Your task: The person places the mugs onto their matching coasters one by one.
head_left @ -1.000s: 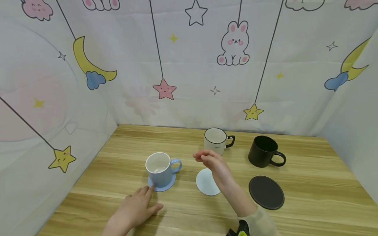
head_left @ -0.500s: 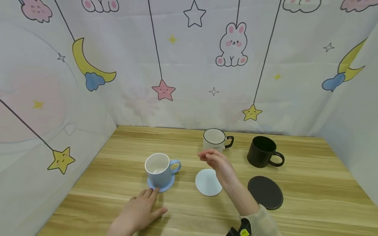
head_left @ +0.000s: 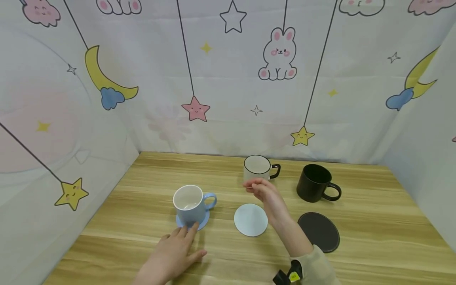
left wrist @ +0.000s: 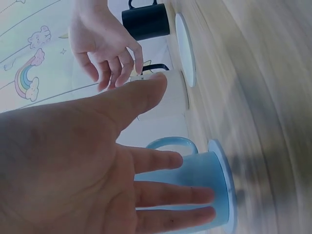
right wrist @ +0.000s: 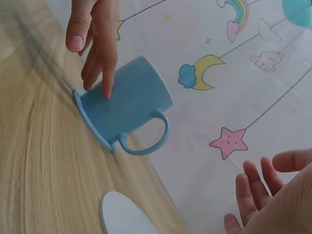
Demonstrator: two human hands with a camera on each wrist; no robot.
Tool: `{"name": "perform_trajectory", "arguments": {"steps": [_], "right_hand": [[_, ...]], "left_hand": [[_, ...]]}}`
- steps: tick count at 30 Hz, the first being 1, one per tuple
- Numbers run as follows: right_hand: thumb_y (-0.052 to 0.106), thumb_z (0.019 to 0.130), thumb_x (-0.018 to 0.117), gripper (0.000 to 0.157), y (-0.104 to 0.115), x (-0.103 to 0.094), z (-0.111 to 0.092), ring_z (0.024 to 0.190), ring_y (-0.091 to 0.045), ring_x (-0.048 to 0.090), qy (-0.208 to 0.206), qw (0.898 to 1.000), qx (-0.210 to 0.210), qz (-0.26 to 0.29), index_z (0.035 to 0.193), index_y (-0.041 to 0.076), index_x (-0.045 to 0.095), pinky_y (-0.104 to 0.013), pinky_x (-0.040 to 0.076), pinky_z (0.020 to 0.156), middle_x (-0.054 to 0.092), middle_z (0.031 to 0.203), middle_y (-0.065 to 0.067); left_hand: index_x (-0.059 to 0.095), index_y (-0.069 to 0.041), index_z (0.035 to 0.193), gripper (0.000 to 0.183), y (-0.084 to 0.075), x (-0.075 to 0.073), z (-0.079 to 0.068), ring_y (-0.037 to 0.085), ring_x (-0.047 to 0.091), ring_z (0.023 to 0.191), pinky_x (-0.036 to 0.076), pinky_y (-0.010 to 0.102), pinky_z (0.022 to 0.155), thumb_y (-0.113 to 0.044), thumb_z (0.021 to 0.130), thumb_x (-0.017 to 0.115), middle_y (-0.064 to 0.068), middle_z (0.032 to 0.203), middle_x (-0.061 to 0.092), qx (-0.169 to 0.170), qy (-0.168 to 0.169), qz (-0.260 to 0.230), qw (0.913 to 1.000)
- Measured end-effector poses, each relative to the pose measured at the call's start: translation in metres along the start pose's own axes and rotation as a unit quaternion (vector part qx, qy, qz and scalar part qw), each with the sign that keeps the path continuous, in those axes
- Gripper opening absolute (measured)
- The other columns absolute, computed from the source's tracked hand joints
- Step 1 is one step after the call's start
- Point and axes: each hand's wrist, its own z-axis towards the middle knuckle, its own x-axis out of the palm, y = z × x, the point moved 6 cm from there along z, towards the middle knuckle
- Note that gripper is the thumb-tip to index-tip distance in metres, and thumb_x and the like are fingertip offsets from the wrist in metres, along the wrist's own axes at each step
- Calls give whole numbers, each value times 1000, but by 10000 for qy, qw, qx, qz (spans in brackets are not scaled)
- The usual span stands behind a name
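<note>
A light-blue mug (head_left: 190,213) stands upright on a round blue coaster (head_left: 206,220) at the left of the table. My left hand (head_left: 170,250) is in front of it with fingers extended, the fingertips right at the mug's base and the coaster's near edge. The right wrist view shows those fingers overlapping the mug (right wrist: 129,95), not wrapped round it. My right hand (head_left: 268,198) hovers in the air, fingers loosely bent and holding nothing. Behind it a white mug (head_left: 251,174) with a black rim and handle is partly covered. A pale round coaster (head_left: 250,220) lies just left of my right forearm.
A black mug (head_left: 310,185) stands at the right, handle pointing right. Nearer lies a dark round coaster (head_left: 320,233), partly behind the right forearm. A printed white curtain (head_left: 228,79) closes off the back and sides of the wooden table (head_left: 117,221).
My left hand has slid slightly right along the front of the blue mug's base. My right hand has drifted a little right, uncovering more of the pale coaster. The mugs stay in place.
</note>
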Motion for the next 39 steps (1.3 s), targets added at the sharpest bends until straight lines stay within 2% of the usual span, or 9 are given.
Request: {"name": "perform_trajectory", "arguments": {"steps": [4,10,19,24,27,31,39], "right_hand": [[6,108,52,23,-1,-5,1,105,-17,66,-63,10000,22,19,100,13,73,-50,29,117,75,100,6],[7,108,53,22,-2,-9,3,104,-15,66,-81,9999,62,58,100,12,73,-48,30,115,75,100,5],[7,108,52,24,-5,-13,7,103,-16,68,-159,9998,97,51,97,15,72,-48,31,113,74,96,8],[6,109,52,23,-6,-19,8,102,-15,68,-234,9997,33,-27,99,14,71,-51,28,118,72,97,9],[6,109,53,23,-4,-22,9,101,-13,67,-321,9994,-86,-102,98,15,71,-53,26,121,72,98,9],[6,108,53,21,-2,-29,14,99,-14,65,-505,9982,-182,-258,99,13,71,-51,30,117,73,97,9],[3,106,56,16,-6,-38,19,99,-15,64,-815,9948,-220,-569,101,9,70,-50,34,113,74,99,7]], "left_hand": [[55,-1,151,74,-6,-2,1,48,61,129,48,70,102,-48,98,76,25,140,64,186,-160,66,9997],[58,-3,150,71,-18,-4,3,40,67,121,53,64,97,-50,98,74,18,131,69,641,-459,239,9966],[60,-1,145,67,-35,-4,16,37,68,119,57,59,95,-48,100,73,17,131,70,1236,-662,386,9894],[60,0,145,66,-40,-1,25,38,66,125,55,58,101,-47,100,72,18,136,68,1297,-542,389,9893],[60,0,145,66,-42,-1,29,38,67,122,56,57,97,-47,100,73,17,135,68,1374,-571,472,9877],[59,2,143,64,-42,-4,35,36,68,116,59,54,91,-43,100,75,16,132,69,1549,-722,473,9842],[57,3,143,62,-43,-7,38,37,67,119,59,52,95,-40,101,74,18,137,66,1759,-690,315,9815]]}}
